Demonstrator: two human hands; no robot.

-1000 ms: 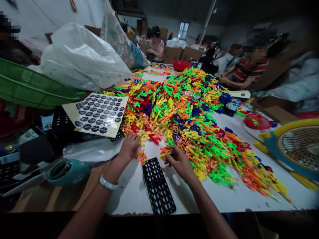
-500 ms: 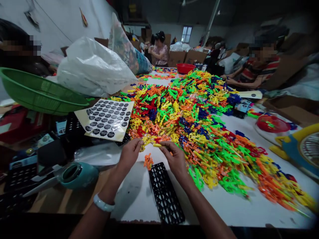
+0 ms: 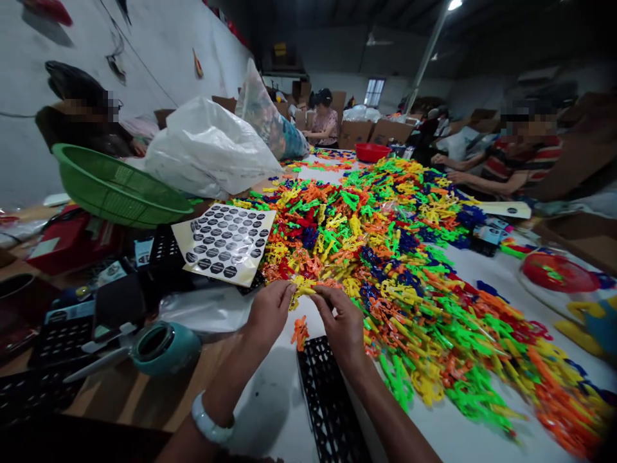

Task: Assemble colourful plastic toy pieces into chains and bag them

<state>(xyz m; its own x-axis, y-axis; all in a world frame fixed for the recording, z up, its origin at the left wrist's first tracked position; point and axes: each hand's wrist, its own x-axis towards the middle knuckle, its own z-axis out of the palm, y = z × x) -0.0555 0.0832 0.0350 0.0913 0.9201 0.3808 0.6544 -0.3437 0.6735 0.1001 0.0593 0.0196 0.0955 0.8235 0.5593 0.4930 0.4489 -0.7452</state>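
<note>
Between my two hands is a small yellow plastic toy piece point(image 3: 303, 284), pinched from both sides above the front edge of the pile. My left hand point(image 3: 270, 315), with a pale bangle on its wrist, grips the left end between thumb and fingertips. The right end is pinched by my right hand point(image 3: 341, 321). Just below them lies an orange plastic figure point(image 3: 299, 332) at the top end of a black perforated tray point(image 3: 332, 402). Beyond my hands spreads a big heap of coloured plastic toy pieces point(image 3: 337, 225) in yellow, green, orange, red and blue.
Left of the heap lies a sheet of round black stickers point(image 3: 226, 241). A green basket point(image 3: 120, 193), a white plastic sack point(image 3: 207, 151) and a teal jar point(image 3: 166, 350) stand on the left. A red basin point(image 3: 373, 152) is farther back. Several people sit around the table.
The view has shifted, so the scene sits lower and to the right. Both hands keep hold of the yellow piece, drawn slightly closer together.
</note>
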